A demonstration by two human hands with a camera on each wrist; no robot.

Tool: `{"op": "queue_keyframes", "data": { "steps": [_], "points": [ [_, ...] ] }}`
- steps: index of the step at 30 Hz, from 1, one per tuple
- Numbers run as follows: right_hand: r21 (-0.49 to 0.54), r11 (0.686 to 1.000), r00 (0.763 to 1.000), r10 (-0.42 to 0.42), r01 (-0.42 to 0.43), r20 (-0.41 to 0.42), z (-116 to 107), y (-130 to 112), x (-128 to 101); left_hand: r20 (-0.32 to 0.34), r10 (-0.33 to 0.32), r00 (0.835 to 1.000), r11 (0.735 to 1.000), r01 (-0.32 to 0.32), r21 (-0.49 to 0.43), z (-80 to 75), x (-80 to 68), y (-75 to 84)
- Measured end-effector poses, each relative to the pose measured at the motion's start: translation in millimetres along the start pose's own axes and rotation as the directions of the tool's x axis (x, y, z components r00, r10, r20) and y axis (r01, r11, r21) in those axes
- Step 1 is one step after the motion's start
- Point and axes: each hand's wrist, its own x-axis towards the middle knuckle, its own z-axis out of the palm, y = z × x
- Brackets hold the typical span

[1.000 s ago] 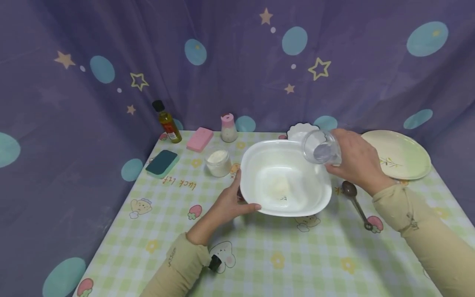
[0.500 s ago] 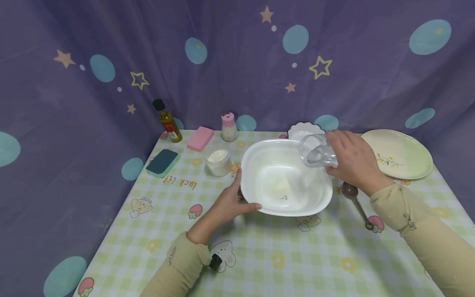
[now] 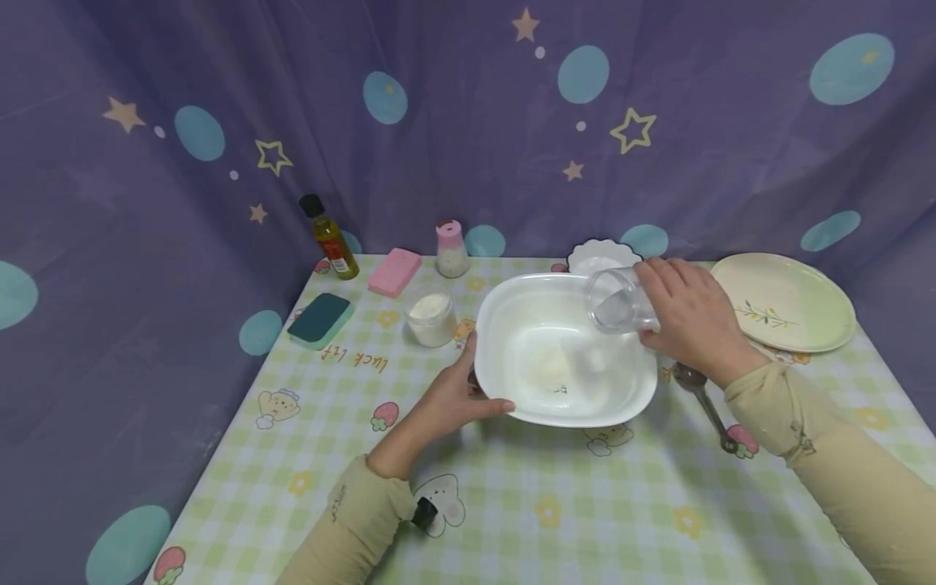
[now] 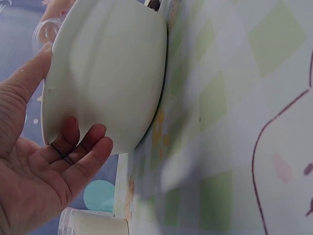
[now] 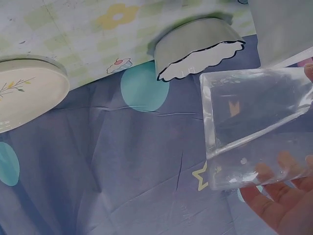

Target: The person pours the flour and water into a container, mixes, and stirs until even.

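Holding a clear cup (image 3: pixel 620 301) tipped on its side, the right hand (image 3: pixel 691 318) has its fingers and thumb wrapped round the wall, with the mouth over the far right part of the white basin (image 3: pixel 504 325). There looks to be some water in it, but I can't tell if it's glass or plastic. Either way I'd treat it as stiff, light-ish and pretty slippery if it gets wet, so grab it round the middle or toward the base and keep fingers off the lip; the weight will probably creep toward the mouth at that angle. The left hand (image 3: pixel 457 396) has hold of the basin's near left corner, thumb at the rim and bent fingers against the outside wall. Good spot imo: the basin looks rigid but smooth, so it could skate on the checked cloth (image 3: pixel 621 528) under it. There's a pale patch on its floor, maybe powder. Left of the basin is a jar (image 3: pixel 430 321) of white stuff, right of it a brown spoon (image 3: pixel 705 402), behind it a wavy-edged bowl (image 3: pixel 601 257), and off its far right a plate (image 3: pixel 812 301). Bowl and plate both look breakable.
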Motion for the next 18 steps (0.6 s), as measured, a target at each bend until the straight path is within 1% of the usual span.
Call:
{"op": "queue_keyframes", "data": {
  "steps": [8,18],
  "points": [
    [-0.014,1.000,1.000,-0.010,0.010,0.006,0.3,-1.3,1.3,0.008,0.027,1.000,1.000,-0.026,-0.015,-0.6,0.3,-2.0],
    [-0.068,0.997,0.999,-0.032,0.034,0.032,-0.1,-3.8,4.0,0.009,0.021,1.000,1.000,-0.021,-0.020,-0.5,0.8,-2.6]
  ]
}}
